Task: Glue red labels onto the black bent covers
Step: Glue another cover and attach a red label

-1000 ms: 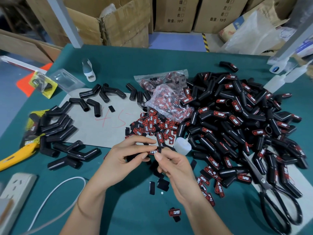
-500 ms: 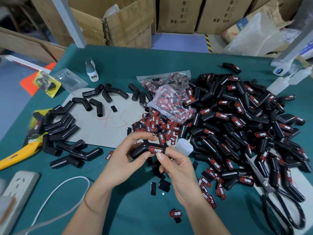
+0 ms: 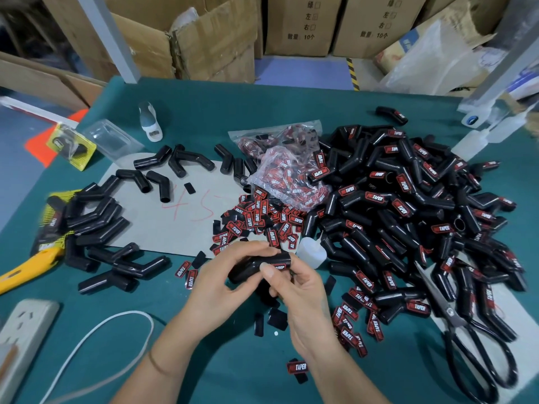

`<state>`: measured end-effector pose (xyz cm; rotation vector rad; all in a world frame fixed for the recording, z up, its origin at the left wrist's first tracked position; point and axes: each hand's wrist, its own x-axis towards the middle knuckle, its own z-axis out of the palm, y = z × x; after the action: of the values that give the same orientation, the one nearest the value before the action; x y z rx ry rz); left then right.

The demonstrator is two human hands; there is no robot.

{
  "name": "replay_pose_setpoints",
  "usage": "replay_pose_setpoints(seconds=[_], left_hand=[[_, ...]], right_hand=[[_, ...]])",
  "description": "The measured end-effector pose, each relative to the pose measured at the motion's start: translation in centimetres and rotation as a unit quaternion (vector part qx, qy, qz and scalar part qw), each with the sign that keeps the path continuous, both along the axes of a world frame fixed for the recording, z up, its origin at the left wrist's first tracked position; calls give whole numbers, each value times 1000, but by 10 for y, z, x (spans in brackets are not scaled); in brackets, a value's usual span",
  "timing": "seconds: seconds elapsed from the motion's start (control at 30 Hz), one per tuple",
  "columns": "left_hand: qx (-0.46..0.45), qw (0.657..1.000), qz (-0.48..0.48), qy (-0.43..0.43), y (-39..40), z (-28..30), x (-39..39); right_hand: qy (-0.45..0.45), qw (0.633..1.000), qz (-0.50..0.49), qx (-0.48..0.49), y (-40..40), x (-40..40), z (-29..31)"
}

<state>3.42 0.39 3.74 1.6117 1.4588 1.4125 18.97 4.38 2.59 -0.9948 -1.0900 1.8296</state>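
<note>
My left hand grips a black bent cover just above the green table. My right hand pinches the same cover at its right end, thumb pressing on the red label stuck to it. Loose red labels lie in a heap just beyond my hands. A small white glue bottle lies right of the cover. Unlabelled black covers are spread on the left. A big pile of labelled covers fills the right side.
Large black scissors lie at the right front. A yellow utility knife and a white power strip with its cable sit at the left. A plastic bag of labels lies mid-table. Cardboard boxes stand behind the table.
The cover has turned in my hands, so the label now faces more towards me under my right thumb. Both hands stayed in about the same place.
</note>
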Motion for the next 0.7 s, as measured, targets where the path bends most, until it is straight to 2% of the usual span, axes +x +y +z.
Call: replay_pose_setpoints(seconds=[0.47,0.7], left_hand=[[41,997,-28,-55,5,-1,-5],[47,999,-28,-1,7,-5,-11]], right_hand=[[-15,999,23,45,4,5,4],[-2,999,35,31,4,7,3]])
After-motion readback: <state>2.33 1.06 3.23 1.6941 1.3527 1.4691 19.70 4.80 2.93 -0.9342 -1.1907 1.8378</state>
